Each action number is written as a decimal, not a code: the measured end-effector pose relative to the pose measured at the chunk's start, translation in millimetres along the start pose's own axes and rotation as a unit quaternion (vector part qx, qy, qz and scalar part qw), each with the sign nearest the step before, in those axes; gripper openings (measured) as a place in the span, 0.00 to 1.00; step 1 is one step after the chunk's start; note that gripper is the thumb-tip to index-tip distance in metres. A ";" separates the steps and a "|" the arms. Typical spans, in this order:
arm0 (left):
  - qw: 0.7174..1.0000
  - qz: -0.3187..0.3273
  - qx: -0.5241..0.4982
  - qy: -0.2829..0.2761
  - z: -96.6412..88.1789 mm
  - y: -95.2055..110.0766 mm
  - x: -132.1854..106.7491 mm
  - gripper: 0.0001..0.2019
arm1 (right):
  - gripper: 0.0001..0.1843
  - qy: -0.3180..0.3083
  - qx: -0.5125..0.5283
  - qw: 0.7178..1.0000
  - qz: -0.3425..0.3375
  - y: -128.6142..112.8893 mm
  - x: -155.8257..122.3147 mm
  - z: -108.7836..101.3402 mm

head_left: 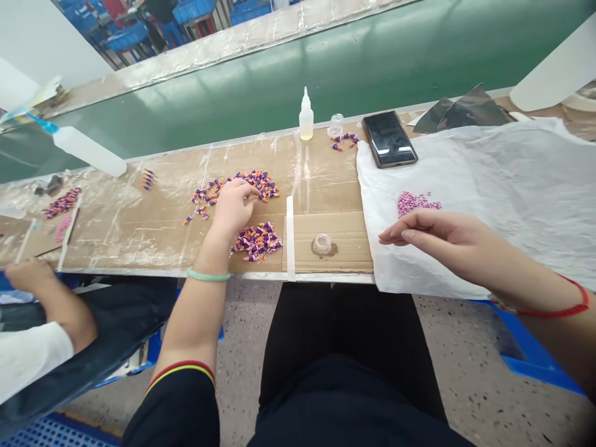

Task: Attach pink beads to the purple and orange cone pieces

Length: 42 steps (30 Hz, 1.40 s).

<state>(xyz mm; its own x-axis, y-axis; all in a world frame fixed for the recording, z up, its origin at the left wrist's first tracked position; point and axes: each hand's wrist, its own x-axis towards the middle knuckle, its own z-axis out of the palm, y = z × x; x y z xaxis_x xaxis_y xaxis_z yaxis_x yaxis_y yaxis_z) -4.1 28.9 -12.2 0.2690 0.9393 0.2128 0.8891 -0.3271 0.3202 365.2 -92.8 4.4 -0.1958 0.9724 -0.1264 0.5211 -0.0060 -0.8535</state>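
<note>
My left hand (234,205) reaches onto the cardboard-covered bench (153,236), its fingers curled into a scattered pile of small purple and orange pieces (258,180); whether it holds one is hidden. A tighter heap of the same pieces (257,241) lies just under its wrist. My right hand (437,239) hovers over a white sheet (512,186), fingers pinched together, with nothing visible between them. A small cluster of pink pieces (416,202) lies on the sheet just beyond it.
A small glue bottle (306,116), a clear cap (336,124) and a black phone (388,138) sit at the bench's far edge. A clear round dish (322,244) rests near the front. A green conveyor belt (326,68) runs behind. Another person's hand (28,275) is at the left.
</note>
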 end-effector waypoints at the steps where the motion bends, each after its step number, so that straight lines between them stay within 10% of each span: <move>1: 1.000 0.012 0.017 -0.014 2.1 -2.7 6.8 0.09 | 0.25 0.001 -0.002 1.000 -0.001 0.7 -0.9 -0.8; 18: 0.953 0.157 0.222 -0.130 3.7 5.6 16.4 0.13 | 0.15 0.097 0.061 0.993 0.001 11.8 -18.0 -25.4; 30: 0.960 0.058 0.205 -0.182 -19.9 31.9 23.1 0.04 | 0.07 0.124 0.022 0.992 -0.017 27.5 -16.6 -35.1; 37: 0.990 -0.018 -0.057 -0.127 -32.5 33.6 2.2 0.06 | 0.06 0.127 -0.254 0.950 -0.127 55.4 9.3 -25.6; 42: 0.944 -0.090 -0.298 -0.111 -36.8 59.8 -29.7 0.09 | 0.06 0.127 -0.306 0.934 -0.132 57.9 21.6 -17.6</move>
<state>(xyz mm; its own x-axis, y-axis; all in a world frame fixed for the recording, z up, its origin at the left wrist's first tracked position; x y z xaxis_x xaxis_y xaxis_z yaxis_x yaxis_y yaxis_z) 27.4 -22.4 34.6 0.2639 0.9618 -0.0726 0.5799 -0.0981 0.8088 405.7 -68.0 -38.8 -0.2210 0.9456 0.2387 0.8752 0.3003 -0.3792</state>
